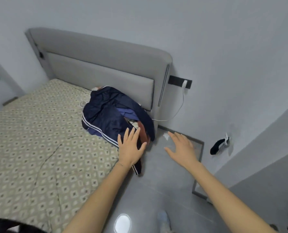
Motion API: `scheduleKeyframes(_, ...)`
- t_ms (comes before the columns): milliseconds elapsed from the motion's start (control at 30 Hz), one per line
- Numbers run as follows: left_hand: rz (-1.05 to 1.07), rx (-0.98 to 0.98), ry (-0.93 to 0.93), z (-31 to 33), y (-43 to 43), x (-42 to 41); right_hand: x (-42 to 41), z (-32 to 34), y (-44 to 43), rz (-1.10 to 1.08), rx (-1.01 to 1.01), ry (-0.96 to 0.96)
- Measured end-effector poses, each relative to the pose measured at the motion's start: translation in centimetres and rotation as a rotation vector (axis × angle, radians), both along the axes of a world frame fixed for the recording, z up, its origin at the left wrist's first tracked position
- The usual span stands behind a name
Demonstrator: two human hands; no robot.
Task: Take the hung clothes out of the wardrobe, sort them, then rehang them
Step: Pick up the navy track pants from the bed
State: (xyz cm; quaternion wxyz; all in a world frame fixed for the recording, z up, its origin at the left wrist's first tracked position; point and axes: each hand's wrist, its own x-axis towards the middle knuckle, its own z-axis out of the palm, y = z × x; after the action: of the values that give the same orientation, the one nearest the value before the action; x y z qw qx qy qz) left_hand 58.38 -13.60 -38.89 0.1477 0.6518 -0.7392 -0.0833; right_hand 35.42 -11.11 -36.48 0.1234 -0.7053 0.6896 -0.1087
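Clothes (114, 113), rumpled navy heap on bed (39, 140)

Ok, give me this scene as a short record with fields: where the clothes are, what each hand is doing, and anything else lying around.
clothes: pile of clothes on the bed corner by the headboard, navy striped jacket on top
bed: patterned cover
left hand: open, fingers spread, at the pile's near edge; contact unclear
right hand: open, over the floor beside the bed, holding nothing
floor: black sock
wall: charger plugged in, white cable hanging
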Motion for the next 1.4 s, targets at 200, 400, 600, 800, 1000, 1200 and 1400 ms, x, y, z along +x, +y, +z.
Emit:
scheduleKeyframes(200,0.156,0.000,-0.003,-0.8,-4.9,5.3,5.2,-0.9,-8.3,0.161,-0.004,0.024)
scheduleKeyframes(400,0.274,0.050,-0.005,-1.5,-11.1,8.6,9.3,-1.2,-17.6,0.293,0.019,0.036)
scheduleKeyframes(600,0.407,0.069,0.023,-1.8,-16.0,12.0,13.1,-1.4,-25.9,0.423,0.018,0.066)
scheduleKeyframes(800,0.493,0.074,0.031,-2.7,-19.4,15.8,17.2,-2.2,-31.4,0.533,0.019,0.099)
scheduleKeyframes(1000,0.556,0.119,0.060,-4.5,-24.0,21.0,22.6,-3.3,-37.3,0.602,0.038,0.117)
scheduleKeyframes(1200,0.561,0.126,0.103,-5.9,-29.8,26.6,27.7,-4.0,-43.1,0.583,0.091,0.148)
scheduleKeyframes(1400,0.559,0.148,0.092,-6.2,-35.6,31.8,32.2,-4.0,-49.1,0.556,0.099,0.189)
